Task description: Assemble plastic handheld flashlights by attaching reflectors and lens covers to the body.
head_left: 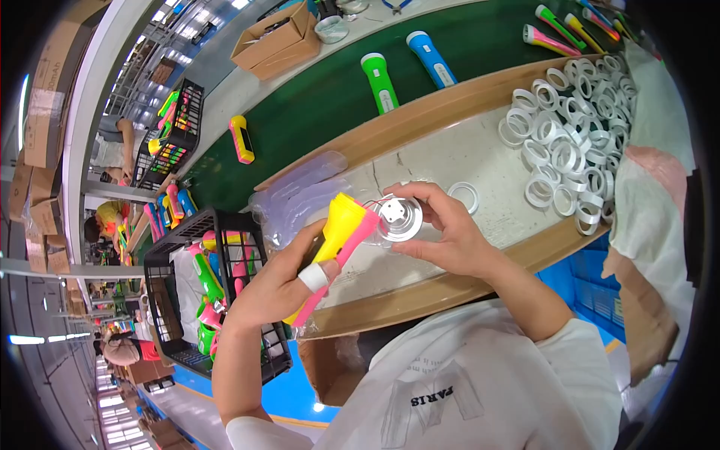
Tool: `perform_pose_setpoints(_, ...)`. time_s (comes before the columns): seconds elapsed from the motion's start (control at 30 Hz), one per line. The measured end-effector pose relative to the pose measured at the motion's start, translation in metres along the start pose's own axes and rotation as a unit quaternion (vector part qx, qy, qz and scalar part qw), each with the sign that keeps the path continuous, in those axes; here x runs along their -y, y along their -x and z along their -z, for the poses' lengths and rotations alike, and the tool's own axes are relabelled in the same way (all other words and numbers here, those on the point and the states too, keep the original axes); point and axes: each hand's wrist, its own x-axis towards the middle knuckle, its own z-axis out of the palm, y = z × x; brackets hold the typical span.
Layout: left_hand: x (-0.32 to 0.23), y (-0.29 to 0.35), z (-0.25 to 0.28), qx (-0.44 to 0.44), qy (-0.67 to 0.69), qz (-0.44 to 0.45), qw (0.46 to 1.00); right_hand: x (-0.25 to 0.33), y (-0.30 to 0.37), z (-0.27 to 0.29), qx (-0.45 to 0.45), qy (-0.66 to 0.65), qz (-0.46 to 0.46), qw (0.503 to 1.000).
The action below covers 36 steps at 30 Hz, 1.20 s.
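My left hand (289, 274) is wrapped round a yellow and pink flashlight body (343, 225), tilted with its open head up and to the right. White tape or cloth wraps one finger of that hand. Between the thumb and fingers of my right hand (442, 232) is a clear round reflector cup (406, 219) with a white disc at its centre. Thin reddish wires seem to run from it to the flashlight body. Just beyond the right hand, a single white ring (463, 197) lies on the pale work surface (420, 169).
White rings (562, 142) pile up at the right of the cardboard-edged tray (450, 289). Clear plastic sleeves (300, 187) lie at its left. A green flashlight (379, 82), a blue one (431, 60) and a yellow-pink one (241, 139) rest on the green belt (315, 105). A black crate (169, 259) of parts stands left.
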Motion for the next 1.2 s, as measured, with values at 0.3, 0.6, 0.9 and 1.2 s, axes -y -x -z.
perform_pose_setpoints(0.3,-0.026,0.004,-0.024,-0.121,-0.551,-0.135,0.814,0.028,0.008,0.032,0.114,0.34,0.07,0.931)
perform_pose_setpoints(0.6,-0.021,0.01,-0.023,-0.103,-0.497,-0.131,0.852,0.045,0.008,0.048,0.221,0.309,0.024,0.925)
perform_pose_setpoints(0.9,-0.021,0.019,-0.021,-0.054,-0.447,-0.154,0.879,0.049,0.001,0.041,0.274,0.357,-0.043,0.892)
perform_pose_setpoints(1.2,0.007,0.005,-0.046,-0.013,-0.249,-0.258,0.933,0.03,0.022,0.016,0.146,0.171,0.232,0.946)
